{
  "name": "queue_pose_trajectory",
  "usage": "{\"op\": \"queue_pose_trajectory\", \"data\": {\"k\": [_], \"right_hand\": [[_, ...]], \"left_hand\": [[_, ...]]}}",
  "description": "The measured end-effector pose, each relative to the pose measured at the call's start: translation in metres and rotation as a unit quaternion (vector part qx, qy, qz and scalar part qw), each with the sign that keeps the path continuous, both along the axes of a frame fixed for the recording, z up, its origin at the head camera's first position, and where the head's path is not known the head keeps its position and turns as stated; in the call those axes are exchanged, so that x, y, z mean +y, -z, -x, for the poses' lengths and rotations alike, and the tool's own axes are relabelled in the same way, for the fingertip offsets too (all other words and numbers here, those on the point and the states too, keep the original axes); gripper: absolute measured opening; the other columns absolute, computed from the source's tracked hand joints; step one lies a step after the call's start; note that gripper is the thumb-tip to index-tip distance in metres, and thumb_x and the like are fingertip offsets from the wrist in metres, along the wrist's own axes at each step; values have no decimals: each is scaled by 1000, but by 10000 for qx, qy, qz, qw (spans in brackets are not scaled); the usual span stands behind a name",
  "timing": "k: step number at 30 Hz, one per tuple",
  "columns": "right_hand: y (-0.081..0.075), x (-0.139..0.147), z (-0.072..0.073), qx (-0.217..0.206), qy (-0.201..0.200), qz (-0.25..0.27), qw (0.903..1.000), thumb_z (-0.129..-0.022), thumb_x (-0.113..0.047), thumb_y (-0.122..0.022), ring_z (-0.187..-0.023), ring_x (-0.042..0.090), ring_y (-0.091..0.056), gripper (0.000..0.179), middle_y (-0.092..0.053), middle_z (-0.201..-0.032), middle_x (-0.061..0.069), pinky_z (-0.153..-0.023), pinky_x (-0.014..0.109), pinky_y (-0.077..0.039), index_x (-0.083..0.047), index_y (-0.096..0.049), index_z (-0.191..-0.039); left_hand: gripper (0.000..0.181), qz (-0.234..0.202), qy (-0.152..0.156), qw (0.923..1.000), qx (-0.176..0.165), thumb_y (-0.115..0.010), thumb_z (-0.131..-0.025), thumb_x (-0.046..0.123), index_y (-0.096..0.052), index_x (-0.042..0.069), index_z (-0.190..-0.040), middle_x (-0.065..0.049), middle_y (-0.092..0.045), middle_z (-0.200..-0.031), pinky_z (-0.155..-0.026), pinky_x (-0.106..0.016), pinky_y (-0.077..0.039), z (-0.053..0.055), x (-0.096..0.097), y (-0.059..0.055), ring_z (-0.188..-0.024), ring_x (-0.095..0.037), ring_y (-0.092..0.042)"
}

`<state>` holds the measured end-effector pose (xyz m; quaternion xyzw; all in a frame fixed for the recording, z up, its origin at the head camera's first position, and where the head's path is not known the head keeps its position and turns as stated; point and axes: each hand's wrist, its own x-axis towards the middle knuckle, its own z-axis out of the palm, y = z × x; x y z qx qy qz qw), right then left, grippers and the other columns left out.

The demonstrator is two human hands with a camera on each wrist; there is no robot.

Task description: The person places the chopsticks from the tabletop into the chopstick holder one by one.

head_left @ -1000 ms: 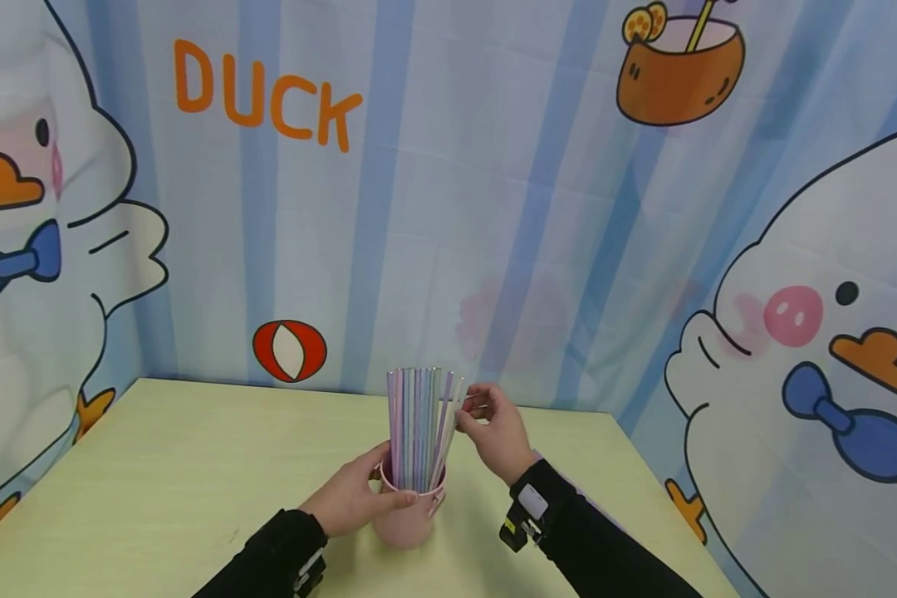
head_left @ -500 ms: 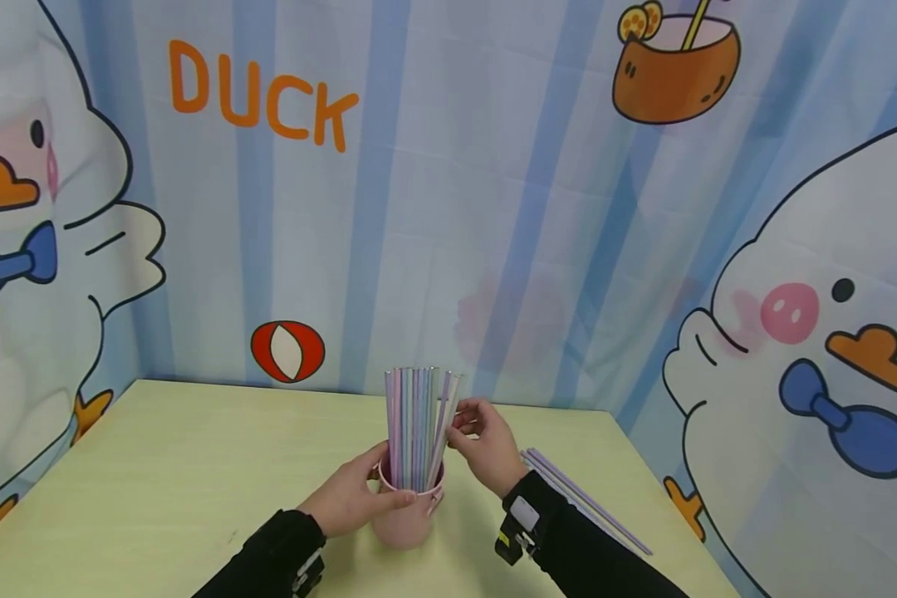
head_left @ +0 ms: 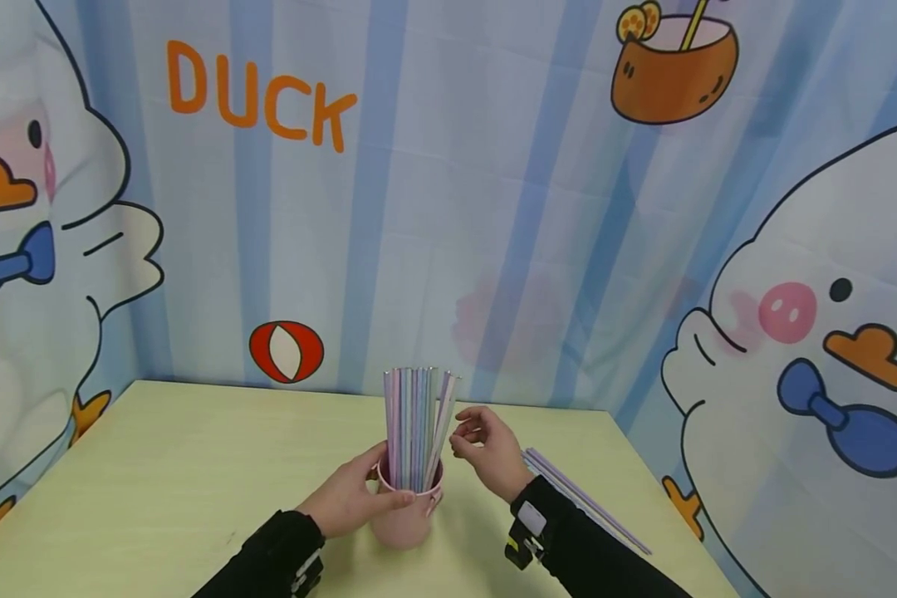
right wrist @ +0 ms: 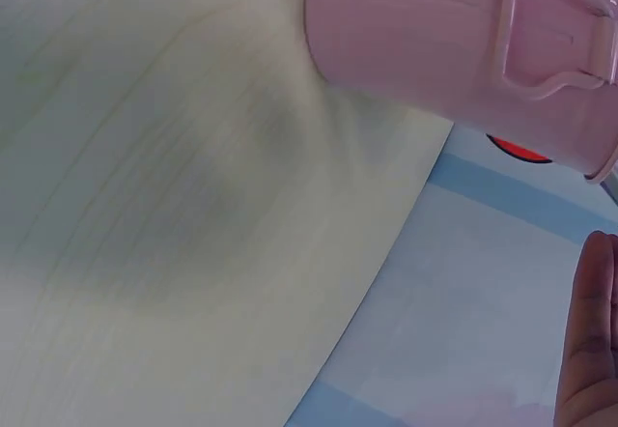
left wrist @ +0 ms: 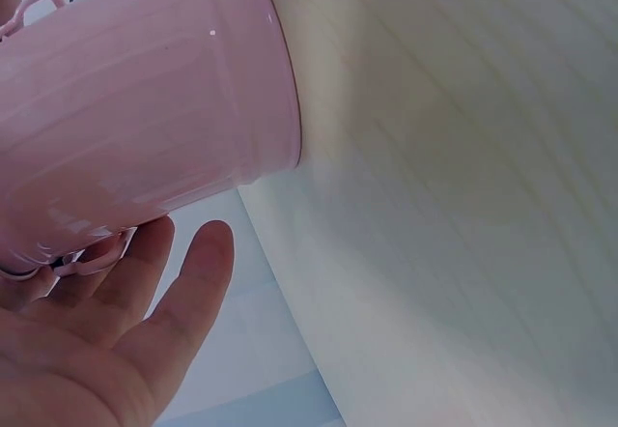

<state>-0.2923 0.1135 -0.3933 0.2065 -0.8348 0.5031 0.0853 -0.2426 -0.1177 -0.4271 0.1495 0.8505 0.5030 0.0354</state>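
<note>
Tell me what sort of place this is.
Probably a staged recording corner, judging by the duck-print cloth backdrop behind a pale wood-look table, and the wrist-worn devices on both arms.

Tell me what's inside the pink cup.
A bundle of pastel straws stands in the pink cup, tops above the rim; their lower ends and the cup's bottom are hidden by its wall.

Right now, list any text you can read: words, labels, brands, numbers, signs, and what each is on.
"DUCK": orange letters on the striped backdrop.
Pink cup: no lettering on the sides that show.
Wrist devices: any marking is too small to read.
Straws: no text readable.
</note>
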Motion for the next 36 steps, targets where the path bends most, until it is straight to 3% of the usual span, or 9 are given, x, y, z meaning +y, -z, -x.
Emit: {"op": "queue_pose_trajectory", "data": {"k": [7,12,17,22,29,36], "right_hand": [[5,36,6,413,147,-797,9959,-91,-2,-66,-79,19,-65,23,-63,-90,7,-71,38,-59,-3,-62,-113],[12,77,9,491,625,-1611,9837,-93,-5,-64,-83,15,-62,18,-64,-92,1,-73,36,-55,-9,-67,-110],[23,113,8,444,992,-2152,9705,-92,-2,-64,-86,20,-61,17,-66,-96,5,-77,38,-53,-5,-69,-107],[36,136,8,576,1131,-3052,9438,-89,0,-67,-86,24,-63,18,-67,-94,6,-78,40,-53,-1,-72,-106],[53,150,16,534,1021,-4309,8950,-85,0,-70,-75,23,-62,15,-64,-83,7,-67,37,-55,-2,-76,-98],[63,153,14,698,990,-4787,8696,-86,-4,-71,-61,16,-49,5,-55,-72,5,-57,34,-45,-8,-73,-83]], "left_hand": [[93,40,12,10000,41,-75,-78,51,-33,18,-154,-9,-48,-146,-101,-62,-41,1,-1,1,-122,-35,-49],[92,69,9,10000,47,-75,-79,49,-33,19,-154,-9,-48,-146,-100,-63,-41,1,-1,-1,-121,-34,-49],[92,120,17,9999,60,-75,-79,49,-32,19,-154,-8,-48,-146,-99,-63,-42,1,-1,-1,-120,-34,-49],[91,132,-17,9999,73,-75,-79,49,-32,19,-154,-8,-48,-146,-99,-63,-42,1,-1,-1,-120,-34,-50],[93,106,-48,9999,-1,-75,-79,50,-31,19,-155,-9,-47,-147,-100,-65,-39,2,-1,1,-124,-36,-48],[92,11,-9,10000,-70,-75,-79,50,-31,19,-155,-9,-47,-147,-100,-66,-39,2,-1,1,-124,-36,-48]]}}
